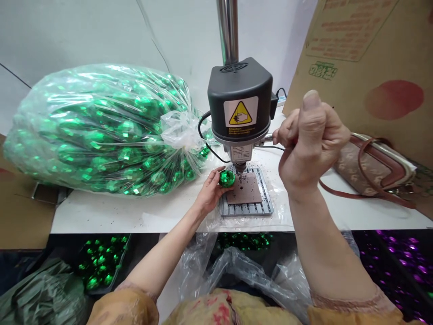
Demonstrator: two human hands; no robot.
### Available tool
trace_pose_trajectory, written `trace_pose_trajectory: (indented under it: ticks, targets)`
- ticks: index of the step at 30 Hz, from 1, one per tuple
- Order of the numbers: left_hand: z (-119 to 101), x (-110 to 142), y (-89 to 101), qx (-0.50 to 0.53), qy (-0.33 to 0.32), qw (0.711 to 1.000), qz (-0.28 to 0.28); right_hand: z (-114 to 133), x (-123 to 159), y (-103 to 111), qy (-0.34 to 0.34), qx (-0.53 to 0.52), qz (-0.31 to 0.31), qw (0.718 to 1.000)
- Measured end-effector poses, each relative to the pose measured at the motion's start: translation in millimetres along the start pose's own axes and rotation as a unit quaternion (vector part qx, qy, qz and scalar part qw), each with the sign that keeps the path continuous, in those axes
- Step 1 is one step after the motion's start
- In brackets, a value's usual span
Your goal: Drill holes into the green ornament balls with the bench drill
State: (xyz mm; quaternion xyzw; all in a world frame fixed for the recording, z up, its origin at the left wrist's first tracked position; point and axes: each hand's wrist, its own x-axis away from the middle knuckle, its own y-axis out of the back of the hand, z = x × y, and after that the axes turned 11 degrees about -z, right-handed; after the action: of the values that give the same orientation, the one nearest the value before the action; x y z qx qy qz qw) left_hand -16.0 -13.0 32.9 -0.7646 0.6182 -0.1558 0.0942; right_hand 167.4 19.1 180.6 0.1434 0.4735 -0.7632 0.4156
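Surface, bearing a drill press. Right hand: grip curled around the side lever. Left hand: grip, at the left edge of the brown pad, pinching a green faceted ball just left of the chuck. Good practice, as judged here: seat the ball squarely beneath the chuck, left hand clear, and draw the lever smoothly.

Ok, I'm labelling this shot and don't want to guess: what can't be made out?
All in the head view:
Handle's outer end, and whether the right hand grips it: hidden by that hand.
Green ball's side against the left hand: hidden by that hand.
Warning label's smallest print: too small to read.
Pole's top: cut off by the upper edge.
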Motion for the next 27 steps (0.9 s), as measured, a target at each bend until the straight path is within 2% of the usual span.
trace_pose_trajectory:
  ticks: [4, 7, 11, 17, 24, 27]
  targets:
    - [-3, 1, -0.8, 0.009, 0.009, 1.0, 0.012, 0, -1, 0, -0.008, -0.002, 0.0, 1.0]
    - [2, 0, -0.7, -0.076, -0.016, 0.997, 0.002, 0, -1, 0, -0.008, -0.011, 0.001, 1.0]
    - [14, -8, -1.1, -0.161, -0.08, 0.983, -0.028, 1, 0, 0, -0.009, -0.006, 0.001, 1.0]
    - [24, -17, 0.4, -0.206, -0.12, 0.971, -0.029, 0, 0, 0, -0.002, 0.012, 0.009, 1.0]
    - [33, -14, -4.7, -0.213, -0.128, 0.969, 0.006, 0, 0, -1, 0.008, -0.004, 0.009, 1.0]
    - [37, -13, -4.4, -0.231, -0.152, 0.961, 0.009, 0, 0, 0, 0.004, 0.0, 0.013, 1.0]
